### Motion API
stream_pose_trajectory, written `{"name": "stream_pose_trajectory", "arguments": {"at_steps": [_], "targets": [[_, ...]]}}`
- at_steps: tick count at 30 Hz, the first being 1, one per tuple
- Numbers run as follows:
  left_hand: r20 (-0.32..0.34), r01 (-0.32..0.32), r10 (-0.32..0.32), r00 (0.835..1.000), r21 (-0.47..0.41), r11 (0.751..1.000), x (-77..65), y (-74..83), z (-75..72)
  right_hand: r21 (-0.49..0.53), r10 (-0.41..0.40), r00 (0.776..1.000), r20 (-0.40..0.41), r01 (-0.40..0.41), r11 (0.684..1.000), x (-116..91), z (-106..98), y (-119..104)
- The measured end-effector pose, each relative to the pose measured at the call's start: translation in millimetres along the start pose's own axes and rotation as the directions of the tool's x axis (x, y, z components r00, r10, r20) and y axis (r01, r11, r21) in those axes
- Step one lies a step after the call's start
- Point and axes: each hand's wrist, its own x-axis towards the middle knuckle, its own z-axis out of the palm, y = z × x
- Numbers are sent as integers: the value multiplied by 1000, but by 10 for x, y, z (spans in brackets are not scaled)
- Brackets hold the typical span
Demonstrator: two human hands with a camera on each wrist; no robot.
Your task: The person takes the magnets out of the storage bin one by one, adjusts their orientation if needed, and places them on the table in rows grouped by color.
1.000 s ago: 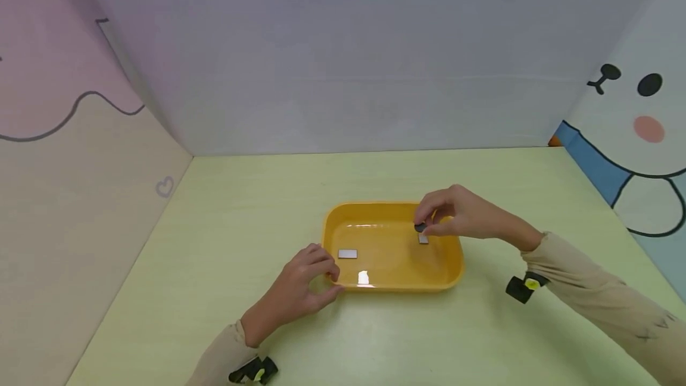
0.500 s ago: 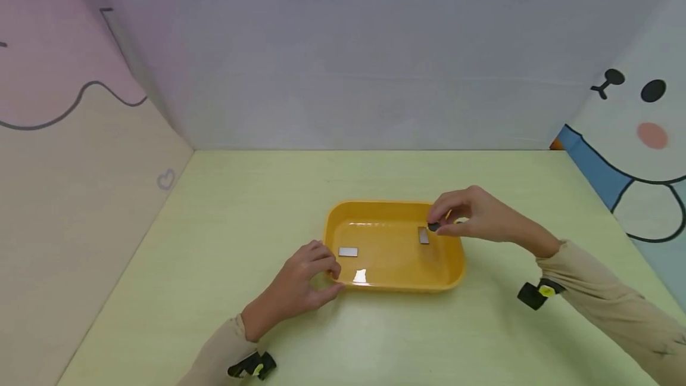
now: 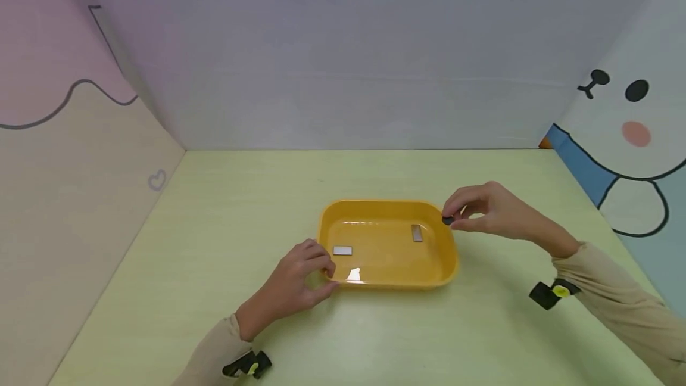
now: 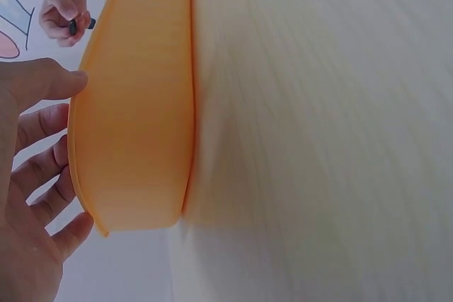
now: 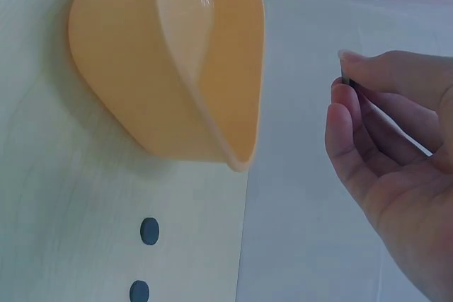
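My right hand (image 3: 493, 212) pinches a small black disc (image 3: 447, 220) between thumb and fingertips, right above the tray's right rim. In the right wrist view the disc (image 5: 345, 78) shows edge-on. My left hand (image 3: 292, 279) holds the front left corner of the yellow tray (image 3: 391, 283), thumb and fingers along its rim, as the left wrist view also shows. Inside the tray lie two small pale rectangular pieces: one piece (image 3: 342, 250) at the left, the other piece (image 3: 417, 233) toward the right.
Two dark discs (image 5: 149, 231) lie on the table beside the tray in the right wrist view. The pale green table (image 3: 257, 195) meets a grey-white wall (image 3: 348, 76) at the back. Panels with cartoon drawings stand at both sides.
My right hand has moved right with the black disc, from over the tray to its right rim. The right pale piece is now fully uncovered. My left hand stays at the corner.
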Motion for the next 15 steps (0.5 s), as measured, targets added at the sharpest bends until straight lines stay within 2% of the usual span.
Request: {"name": "stream_pose_trajectory", "arguments": {"at_steps": [7, 15], "targets": [[-1, 5, -5, 1000, 7, 1000, -7, -4, 1, 3, 43, 998, -36, -43, 999, -109, -56, 73], [-11, 11, -11, 1000, 7, 1000, -5, 8, 12, -64, 129, 989, -78, -134, 989, -233, -128, 136]]}}
